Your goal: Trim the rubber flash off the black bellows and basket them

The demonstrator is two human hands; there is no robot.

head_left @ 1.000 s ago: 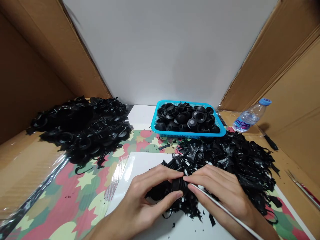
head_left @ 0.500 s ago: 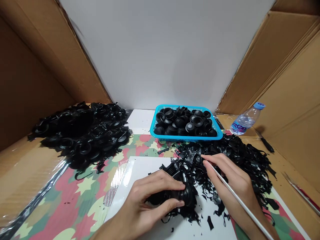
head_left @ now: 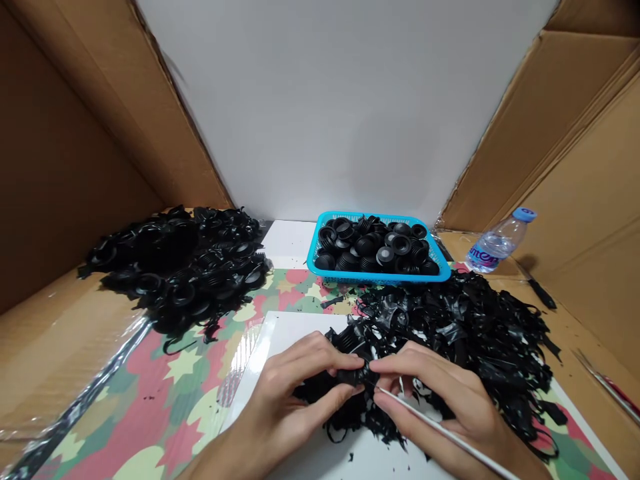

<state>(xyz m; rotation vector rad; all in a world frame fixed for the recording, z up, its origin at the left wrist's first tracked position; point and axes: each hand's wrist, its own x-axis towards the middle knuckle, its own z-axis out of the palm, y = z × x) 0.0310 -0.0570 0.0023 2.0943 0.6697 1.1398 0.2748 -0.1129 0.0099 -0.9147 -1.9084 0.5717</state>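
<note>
Inside the white board's (head_left: pixel 286 328) left edge, my left hand (head_left: pixel 295 381) pinches a black part (head_left: pixel 351 377), my right hand (head_left: pixel 445 390) a slim tool (head_left: pixel 435 424), apparently trimming, with steadiness called for.

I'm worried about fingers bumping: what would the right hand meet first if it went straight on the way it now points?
The right hand would most likely meet the black ribbed piece in the left hand, though depth near the fingertips is unclear.
</note>
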